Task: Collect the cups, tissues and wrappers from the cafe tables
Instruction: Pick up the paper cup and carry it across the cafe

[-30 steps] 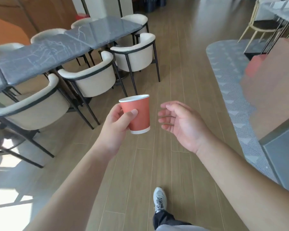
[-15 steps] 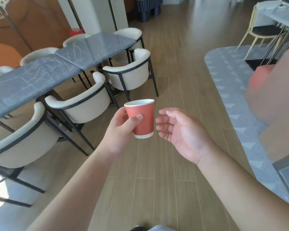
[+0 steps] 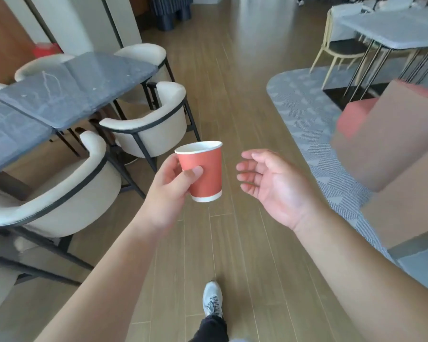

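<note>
Head view: red paper cup (image 3: 203,170) upright in mid-air over wood floor, gripped at mid-wall by left hand (image 3: 169,186), thumb across the front. Right hand (image 3: 273,182) just beside, relaxed, holding nothing. Likely light, thin-walled, crushable: grip gently below rim.

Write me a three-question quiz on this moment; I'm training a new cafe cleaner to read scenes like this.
1. True or false: the red paper cup stands on the dark table.
2. Which hand holds nothing? A) left hand B) right hand
3. Fill in: the cup is held roughly ___, rim up.

Key:
1. False; the left hand grips it in the air over the wooden floor.
2. B; its fingers are loosely curled, apart from the cup.
3. upright
</note>
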A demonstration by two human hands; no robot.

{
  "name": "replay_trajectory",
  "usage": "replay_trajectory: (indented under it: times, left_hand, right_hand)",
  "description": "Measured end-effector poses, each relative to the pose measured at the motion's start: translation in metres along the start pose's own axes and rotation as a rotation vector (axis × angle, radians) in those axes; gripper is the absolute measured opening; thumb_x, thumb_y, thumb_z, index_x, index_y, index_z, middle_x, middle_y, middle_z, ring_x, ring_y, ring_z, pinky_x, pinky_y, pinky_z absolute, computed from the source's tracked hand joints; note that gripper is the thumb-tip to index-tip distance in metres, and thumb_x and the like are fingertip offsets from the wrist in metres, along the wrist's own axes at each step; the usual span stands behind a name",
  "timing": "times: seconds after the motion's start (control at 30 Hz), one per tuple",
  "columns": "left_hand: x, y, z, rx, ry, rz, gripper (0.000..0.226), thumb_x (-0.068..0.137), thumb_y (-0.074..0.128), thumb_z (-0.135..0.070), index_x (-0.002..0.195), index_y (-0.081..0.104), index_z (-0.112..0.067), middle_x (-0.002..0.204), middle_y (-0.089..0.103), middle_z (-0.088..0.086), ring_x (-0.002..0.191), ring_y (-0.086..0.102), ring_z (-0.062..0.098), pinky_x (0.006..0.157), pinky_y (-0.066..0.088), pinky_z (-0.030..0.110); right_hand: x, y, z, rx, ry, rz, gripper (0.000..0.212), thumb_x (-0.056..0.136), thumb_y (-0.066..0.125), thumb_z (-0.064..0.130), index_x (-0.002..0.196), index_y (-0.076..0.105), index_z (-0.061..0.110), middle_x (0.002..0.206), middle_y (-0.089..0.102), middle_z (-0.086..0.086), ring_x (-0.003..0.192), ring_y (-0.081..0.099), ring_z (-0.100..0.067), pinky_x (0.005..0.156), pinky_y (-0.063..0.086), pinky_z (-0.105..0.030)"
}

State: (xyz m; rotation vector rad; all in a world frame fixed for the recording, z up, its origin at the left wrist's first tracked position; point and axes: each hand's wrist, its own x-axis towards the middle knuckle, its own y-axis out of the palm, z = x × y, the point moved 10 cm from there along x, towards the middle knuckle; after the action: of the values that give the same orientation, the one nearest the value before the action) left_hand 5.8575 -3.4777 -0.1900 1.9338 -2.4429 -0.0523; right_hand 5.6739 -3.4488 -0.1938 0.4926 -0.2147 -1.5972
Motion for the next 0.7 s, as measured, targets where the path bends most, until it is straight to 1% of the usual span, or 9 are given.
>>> replay_trajectory:
  times: [0.07,0.13,0.27,0.33,0.47,0.6,0.7]
  left_hand:
    - [0.050,-0.007,-0.001,-0.019,-0.002,0.024,0.058,0.072,0.071,-0.044,0.124,0.062,-0.018,0.107,0.070,-0.001,0.101,0.067,0.017,0.087,0.054,0.041]
    - [0.098,-0.011,-0.008,-0.024,0.002,0.060,0.058,0.072,0.072,-0.045,0.124,0.063,-0.019,0.110,0.072,-0.001,0.103,0.068,0.017,0.088,0.055,0.040]
    - [0.185,-0.025,-0.021,-0.025,0.008,0.087,0.066,0.070,0.072,-0.047,0.128,0.060,-0.017,0.117,0.072,0.003,0.107,0.068,0.020,0.091,0.055,0.040]
    - [0.222,-0.028,-0.020,-0.028,0.005,0.090,0.068,0.070,0.072,-0.047,0.129,0.060,-0.017,0.116,0.072,0.001,0.107,0.069,0.019,0.091,0.056,0.038]
    - [0.287,-0.018,-0.008,-0.026,-0.037,0.128,0.065,0.070,0.073,-0.047,0.128,0.061,-0.019,0.116,0.072,0.000,0.107,0.068,0.018,0.096,0.054,0.043]
    - [0.354,0.006,0.000,-0.025,-0.057,0.145,0.065,0.070,0.073,-0.046,0.127,0.061,-0.019,0.116,0.071,0.001,0.107,0.068,0.018,0.100,0.052,0.047]
    - [0.408,0.035,0.005,-0.051,-0.058,0.163,0.065,0.071,0.073,-0.045,0.128,0.061,-0.017,0.116,0.071,0.002,0.107,0.068,0.018,0.097,0.053,0.046]
  right_hand:
    - [0.046,0.007,0.007,-0.015,0.001,-0.017,0.016,0.088,0.054,0.024,0.095,0.066,0.017,0.082,0.068,-0.003,0.072,0.063,-0.015,0.066,0.049,-0.029]
    - [0.093,0.016,0.021,-0.020,-0.009,-0.037,0.015,0.092,0.052,0.021,0.095,0.066,0.016,0.082,0.068,-0.003,0.071,0.063,-0.015,0.067,0.049,-0.029]
    - [0.175,0.032,0.050,-0.020,-0.047,-0.049,0.015,0.093,0.051,0.020,0.095,0.065,0.016,0.080,0.067,-0.002,0.071,0.062,-0.016,0.066,0.049,-0.029]
    - [0.208,0.029,0.058,-0.031,-0.062,-0.055,0.015,0.093,0.051,0.019,0.095,0.066,0.016,0.081,0.068,-0.003,0.071,0.062,-0.015,0.066,0.049,-0.029]
    - [0.263,0.002,0.073,-0.008,-0.067,-0.128,0.015,0.093,0.052,0.018,0.094,0.067,0.017,0.082,0.068,-0.004,0.072,0.063,-0.016,0.067,0.049,-0.030]
    - [0.315,-0.035,0.087,0.003,-0.061,-0.163,0.016,0.093,0.051,0.017,0.094,0.067,0.016,0.082,0.068,-0.004,0.072,0.063,-0.016,0.067,0.049,-0.030]
    - [0.364,-0.067,0.102,0.005,-0.045,-0.180,0.016,0.093,0.050,0.017,0.095,0.066,0.015,0.082,0.066,-0.005,0.071,0.062,-0.016,0.067,0.048,-0.030]
